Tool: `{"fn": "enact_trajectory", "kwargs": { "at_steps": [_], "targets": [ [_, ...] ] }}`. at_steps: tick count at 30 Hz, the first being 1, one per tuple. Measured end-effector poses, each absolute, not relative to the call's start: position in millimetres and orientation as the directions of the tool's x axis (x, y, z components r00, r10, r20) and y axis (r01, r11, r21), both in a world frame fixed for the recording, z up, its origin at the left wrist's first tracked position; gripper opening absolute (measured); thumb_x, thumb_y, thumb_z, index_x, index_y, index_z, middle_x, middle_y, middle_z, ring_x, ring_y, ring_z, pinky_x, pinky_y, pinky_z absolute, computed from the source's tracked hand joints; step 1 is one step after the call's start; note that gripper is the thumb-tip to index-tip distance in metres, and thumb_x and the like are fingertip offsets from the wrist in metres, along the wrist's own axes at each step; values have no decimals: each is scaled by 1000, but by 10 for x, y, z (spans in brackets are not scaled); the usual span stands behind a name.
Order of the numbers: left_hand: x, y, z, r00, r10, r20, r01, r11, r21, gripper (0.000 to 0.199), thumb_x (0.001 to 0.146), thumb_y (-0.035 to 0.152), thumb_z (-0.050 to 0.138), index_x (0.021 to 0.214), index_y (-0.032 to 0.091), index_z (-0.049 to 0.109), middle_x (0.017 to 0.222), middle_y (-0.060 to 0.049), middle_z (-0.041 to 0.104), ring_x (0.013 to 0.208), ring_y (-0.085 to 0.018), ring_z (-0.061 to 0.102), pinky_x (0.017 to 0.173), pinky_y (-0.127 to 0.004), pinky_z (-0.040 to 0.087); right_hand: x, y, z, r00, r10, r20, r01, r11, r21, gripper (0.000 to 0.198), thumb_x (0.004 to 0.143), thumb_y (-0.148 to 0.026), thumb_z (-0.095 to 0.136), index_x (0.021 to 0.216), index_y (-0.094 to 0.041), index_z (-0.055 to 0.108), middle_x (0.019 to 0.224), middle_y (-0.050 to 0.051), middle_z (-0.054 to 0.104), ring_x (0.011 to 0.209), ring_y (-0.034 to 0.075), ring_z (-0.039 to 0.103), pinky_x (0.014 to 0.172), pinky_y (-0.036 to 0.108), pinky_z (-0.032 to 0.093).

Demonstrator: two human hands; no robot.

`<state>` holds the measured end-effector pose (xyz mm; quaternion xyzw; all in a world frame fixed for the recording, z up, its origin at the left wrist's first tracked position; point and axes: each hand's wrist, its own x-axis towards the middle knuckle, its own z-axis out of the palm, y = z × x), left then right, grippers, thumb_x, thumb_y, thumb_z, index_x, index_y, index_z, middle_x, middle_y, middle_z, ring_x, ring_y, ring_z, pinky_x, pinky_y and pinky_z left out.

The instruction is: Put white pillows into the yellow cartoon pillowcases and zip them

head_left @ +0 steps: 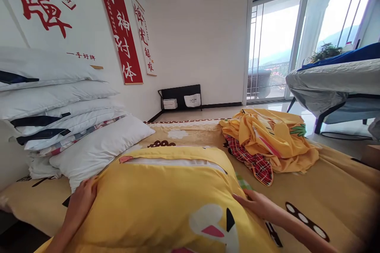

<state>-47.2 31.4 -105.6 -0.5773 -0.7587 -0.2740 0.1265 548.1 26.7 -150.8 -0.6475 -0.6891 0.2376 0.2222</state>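
A plump yellow pillow (148, 193) with a cartoon print lies in front of me on the bed. Along its far side, a long slit in the cover shows white stuffing or lining. My left hand (82, 197) is closed on the pillow's left edge, close to a white pillow (107, 146). On the opposite edge, my right hand (257, 204) grips the yellow cover, its fingertips partly hidden by the fabric. Beyond that hand lies a crumpled heap of yellow covers (282, 134) with a red plaid piece (252, 158).
White pillows (59, 95) with dark straps are stacked at the left by the wall. A tan patterned sheet (332, 178) covers the bed. At the right stands a table (332, 75) under plastic, near glass doors (276, 43). A black low rack (181, 97) sits against the far wall.
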Motion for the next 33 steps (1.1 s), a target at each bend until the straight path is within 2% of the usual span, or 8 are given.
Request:
{"fn": "enact_trajectory", "kwargs": {
  "at_steps": [3, 6, 10, 17, 21, 26, 30, 33],
  "targets": [
    [230, 222, -591, -92, 785, 612, 962, -88, 258, 47, 84, 30, 31, 122, 15, 54, 131, -12, 57, 124, -24, 50, 107, -39, 37, 5521, 463, -1051, -96, 994, 56, 862, 111, -495, 59, 75, -57, 53, 114, -15, 65, 98, 11, 71, 87, 27, 65, 77, 32, 48],
    [1133, 118, -280, 297, 850, 436, 870, -429, 245, 42, 91, 34, 32, 122, 21, 58, 136, -5, 56, 129, -21, 47, 112, -36, 33, 5242, 624, -569, -171, 977, 130, 892, 210, -400, 51, 86, -49, 40, 120, -15, 61, 107, 11, 69, 95, 23, 63, 81, 29, 46],
    [2124, 195, -263, 713, 666, 221, 623, -746, 236, 42, 92, 27, 37, 132, 27, 52, 135, -1, 57, 126, -17, 50, 110, -33, 36, 4717, 771, -394, -159, 980, 115, 963, 180, -201, 42, 87, -41, 43, 114, -17, 63, 115, 15, 66, 105, 27, 61, 83, 34, 45],
    [2657, 454, -757, 680, 696, 229, 680, -716, 158, 52, 91, 45, 44, 135, 17, 49, 132, -11, 58, 120, -25, 53, 106, -43, 37, 4578, 884, -897, 16, 994, 111, 993, -3, -119, 35, 87, -18, 37, 110, -11, 62, 99, 18, 71, 93, 30, 67, 77, 39, 47],
    [2695, 470, -689, 645, 749, 151, 742, -661, 111, 49, 91, 49, 40, 129, 20, 52, 115, -11, 68, 105, -27, 63, 98, -46, 42, 4754, 907, -767, 90, 974, 209, 993, -72, -89, 32, 87, -12, 35, 100, -10, 64, 97, 20, 70, 96, 29, 67, 76, 36, 46],
    [2901, 618, -435, 663, 744, 89, 748, -662, -35, 41, 94, 36, 32, 127, 23, 51, 96, -9, 71, 89, -25, 67, 80, -37, 50, 4819, 774, -473, 107, 951, 291, 994, -94, -58, 25, 86, -14, 43, 98, -14, 65, 92, 17, 71, 92, 26, 68, 75, 31, 45],
    [3146, 794, -335, 773, 598, 212, 620, -782, -58, 38, 92, 28, 34, 125, 19, 51, 122, -11, 62, 109, -24, 60, 93, -36, 47, 4795, 638, -334, 101, 937, 335, 995, -97, -27, 23, 86, -17, 44, 100, -16, 63, 92, 15, 71, 90, 24, 68, 73, 29, 45],
    [3303, 890, -368, 817, 545, 188, 557, -830, -14, 39, 91, 29, 37, 125, 18, 52, 136, -10, 54, 125, -23, 49, 105, -36, 38, 4807, 597, -298, 101, 933, 345, 994, -105, -8, 22, 86, -17, 45, 101, -17, 62, 93, 15, 70, 90, 24, 68, 74, 29, 44]
  ]
}}
